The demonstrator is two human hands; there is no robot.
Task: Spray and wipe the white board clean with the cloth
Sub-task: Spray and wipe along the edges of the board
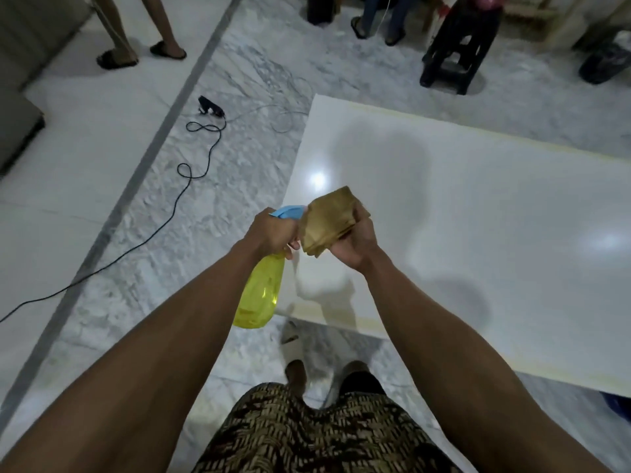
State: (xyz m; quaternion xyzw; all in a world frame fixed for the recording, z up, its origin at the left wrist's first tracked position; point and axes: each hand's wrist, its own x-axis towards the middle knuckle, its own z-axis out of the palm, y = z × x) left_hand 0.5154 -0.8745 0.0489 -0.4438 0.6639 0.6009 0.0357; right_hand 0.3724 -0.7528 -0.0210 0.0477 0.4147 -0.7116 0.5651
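A large white board (478, 216) lies flat on the marble floor in front of me, glossy with light spots on it. My left hand (273, 233) grips the neck of a yellow spray bottle (261, 295) with a blue trigger head, held above the board's near left corner. Its nozzle points at a folded brown cloth (329, 221), which my right hand (355, 244) holds up from below, right beside the bottle head.
A black cable (184, 172) loops across the floor on the left and ends at a plug. A black plastic stool (457, 52) stands beyond the board. Other people's legs stand at the far left and far centre. My feet are at the board's near edge.
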